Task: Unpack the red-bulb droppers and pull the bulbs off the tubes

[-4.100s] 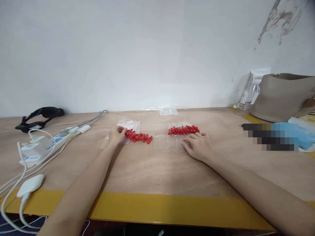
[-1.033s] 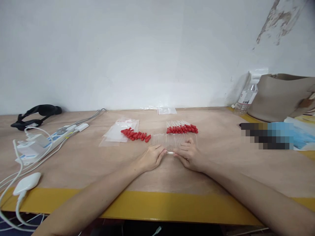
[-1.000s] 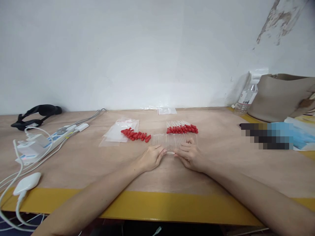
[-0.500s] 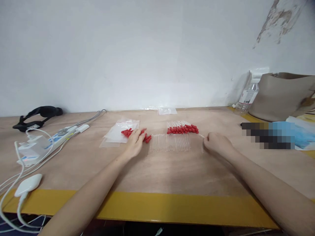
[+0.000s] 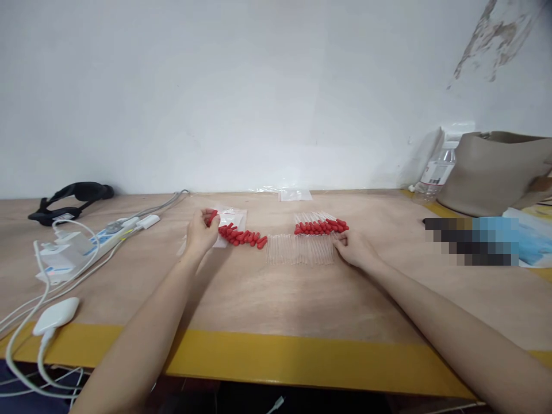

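Note:
My left hand (image 5: 202,233) is over the plastic bags, a red rubber dropper bulb (image 5: 211,217) pinched between thumb and fingers. Just right of it, more red bulbs (image 5: 244,237) lie in a loose line. Thin clear glass dropper tubes (image 5: 297,250) are laid side by side in the middle. My right hand (image 5: 356,248) is at the right end of that row, its fingertips closed on the end glass tube. Behind the row rest several droppers (image 5: 319,226), glass tubes with red bulbs fitted, bulbs towards me.
Clear zip bags (image 5: 235,217) lie under the loose bulbs; another bag (image 5: 295,195) is by the wall. At left are a power strip (image 5: 101,241) with cables and a black headset strap (image 5: 71,201). A bottle (image 5: 437,172), grey bin (image 5: 487,172) and blue mask (image 5: 495,236) stand or lie right.
My left hand has moved left from above the loose bulbs and lifted one. My right hand has moved left to the end of the tube row.

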